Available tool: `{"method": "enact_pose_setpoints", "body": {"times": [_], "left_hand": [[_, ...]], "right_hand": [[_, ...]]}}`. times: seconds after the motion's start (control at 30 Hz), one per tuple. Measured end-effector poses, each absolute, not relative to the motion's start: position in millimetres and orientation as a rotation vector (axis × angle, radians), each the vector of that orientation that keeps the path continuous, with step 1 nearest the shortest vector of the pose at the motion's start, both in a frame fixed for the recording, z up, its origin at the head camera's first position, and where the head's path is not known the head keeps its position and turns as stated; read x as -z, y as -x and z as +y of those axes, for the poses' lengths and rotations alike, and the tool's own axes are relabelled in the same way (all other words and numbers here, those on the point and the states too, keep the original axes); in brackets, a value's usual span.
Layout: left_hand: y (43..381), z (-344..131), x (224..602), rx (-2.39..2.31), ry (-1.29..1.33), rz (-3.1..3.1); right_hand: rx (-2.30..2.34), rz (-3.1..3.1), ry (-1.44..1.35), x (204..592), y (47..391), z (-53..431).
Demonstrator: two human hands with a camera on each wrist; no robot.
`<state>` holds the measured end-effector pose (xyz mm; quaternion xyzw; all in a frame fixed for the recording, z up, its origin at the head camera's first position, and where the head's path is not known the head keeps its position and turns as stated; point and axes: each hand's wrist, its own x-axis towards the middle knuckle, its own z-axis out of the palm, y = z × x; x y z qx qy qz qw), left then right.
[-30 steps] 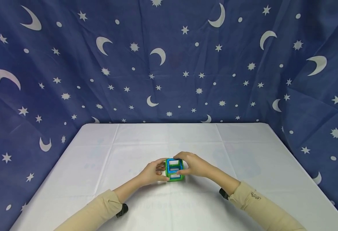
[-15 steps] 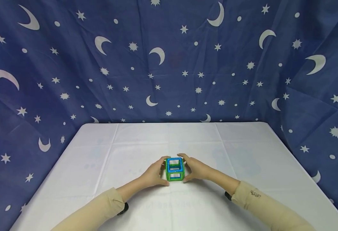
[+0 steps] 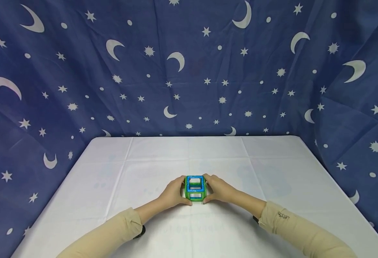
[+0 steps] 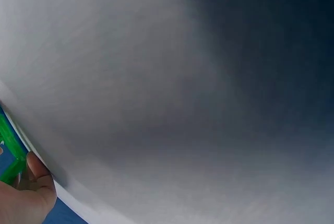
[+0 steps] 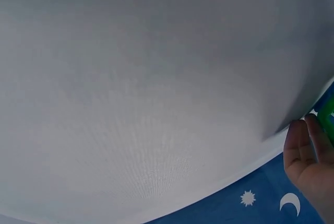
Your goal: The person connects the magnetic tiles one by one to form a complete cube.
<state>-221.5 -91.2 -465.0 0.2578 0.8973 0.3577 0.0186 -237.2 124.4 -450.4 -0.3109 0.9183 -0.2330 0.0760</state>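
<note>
A small cube of magnetic tiles point(image 3: 195, 190), with a blue square frame on top and green frames on the sides, sits on the white tablecloth. My left hand point(image 3: 174, 193) holds its left side, thumb at the front corner and fingers toward the back. From the right, my right hand point(image 3: 220, 190) grips it in the mirrored way. In the left wrist view only a green corner of the cube point(image 4: 11, 169) shows beside my left hand point(image 4: 31, 198). A green edge of the cube point(image 5: 327, 117) appears past my right hand point(image 5: 310, 161) in the right wrist view.
The white tablecloth point(image 3: 189, 154) covers the table and has fold creases. Behind and beside it hangs a dark blue curtain point(image 3: 189, 93) with moons and stars. Beige sleeves point(image 3: 102, 236) reach in from the near edge.
The right hand has come off the cube's top and moved down to its right side. Both hands stood slightly apart from the cube half a second ago and have closed in on it.
</note>
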Motion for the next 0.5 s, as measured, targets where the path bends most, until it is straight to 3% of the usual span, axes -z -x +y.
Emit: {"method": "enact_pose_setpoints", "body": {"times": [0.5], "left_hand": [[224.8,-89.0,469.3,-1.057,-0.714,2.801]], "right_hand": [[0.664,2.862,0.902,455.8,233.0,127.5]]}}
